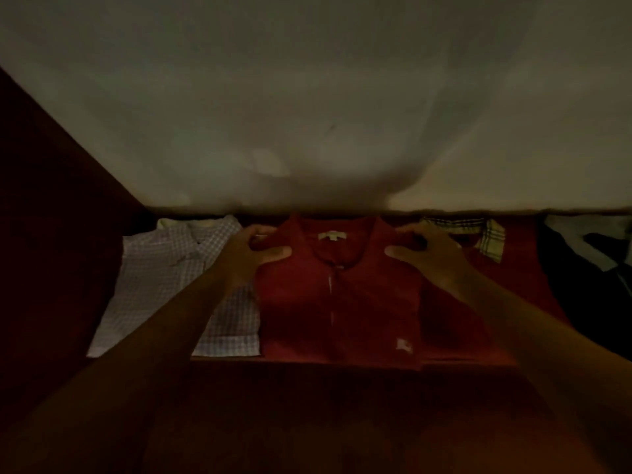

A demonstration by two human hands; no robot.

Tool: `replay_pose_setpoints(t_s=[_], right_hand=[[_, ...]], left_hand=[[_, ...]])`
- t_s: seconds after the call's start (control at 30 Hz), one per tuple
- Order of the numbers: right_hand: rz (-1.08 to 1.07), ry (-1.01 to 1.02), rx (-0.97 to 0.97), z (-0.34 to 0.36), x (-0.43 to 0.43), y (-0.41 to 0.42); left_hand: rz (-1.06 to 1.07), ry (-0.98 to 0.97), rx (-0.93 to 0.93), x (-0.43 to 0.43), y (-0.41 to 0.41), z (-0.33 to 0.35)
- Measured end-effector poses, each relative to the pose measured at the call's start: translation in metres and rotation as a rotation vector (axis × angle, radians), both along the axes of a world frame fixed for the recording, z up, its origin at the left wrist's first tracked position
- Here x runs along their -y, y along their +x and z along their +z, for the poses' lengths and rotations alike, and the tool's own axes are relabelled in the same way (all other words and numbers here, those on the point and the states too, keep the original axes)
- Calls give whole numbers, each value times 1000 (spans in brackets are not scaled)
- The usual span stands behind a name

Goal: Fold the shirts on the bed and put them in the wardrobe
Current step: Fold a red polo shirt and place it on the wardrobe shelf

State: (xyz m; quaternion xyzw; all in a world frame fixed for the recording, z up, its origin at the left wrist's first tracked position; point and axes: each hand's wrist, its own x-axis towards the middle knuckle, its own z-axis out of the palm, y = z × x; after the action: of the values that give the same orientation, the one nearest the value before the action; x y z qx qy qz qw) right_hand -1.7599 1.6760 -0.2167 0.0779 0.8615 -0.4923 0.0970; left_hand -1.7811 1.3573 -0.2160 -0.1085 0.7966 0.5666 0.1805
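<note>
Both hands grip a folded red polo shirt on a dim wardrobe shelf.

The left hand (254,249) and right hand (424,249) each curl round a shoulder of the red polo shirt (338,302), thumbs lying on top of the soft knit cloth. The shirt lies flat as a neat rectangle, collar to the back, with a pale label inside the neck and a small light emblem near its front edge. It sits mid-shelf (342,388) on dark reddish wood. A folded fine-checked shirt (164,268) touches its left edge; a yellowish plaid shirt (485,237) and a rumpled dark garment (581,285) lie to the right.
</note>
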Motion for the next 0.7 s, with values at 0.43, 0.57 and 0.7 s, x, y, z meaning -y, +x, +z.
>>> replay_pose_setpoints(t_s=[0.43,0.57,0.7], right_hand=[[-304,-181,82,-88,-2,-5],[-299,-161,18,-88,9,-11],[-282,-192,-53,-85,9,-11]], left_hand=[[172,-27,83,-5,-24,-83],[167,-53,56,-10,-27,-90],[87,-158,-2,-12,-35,-87]])
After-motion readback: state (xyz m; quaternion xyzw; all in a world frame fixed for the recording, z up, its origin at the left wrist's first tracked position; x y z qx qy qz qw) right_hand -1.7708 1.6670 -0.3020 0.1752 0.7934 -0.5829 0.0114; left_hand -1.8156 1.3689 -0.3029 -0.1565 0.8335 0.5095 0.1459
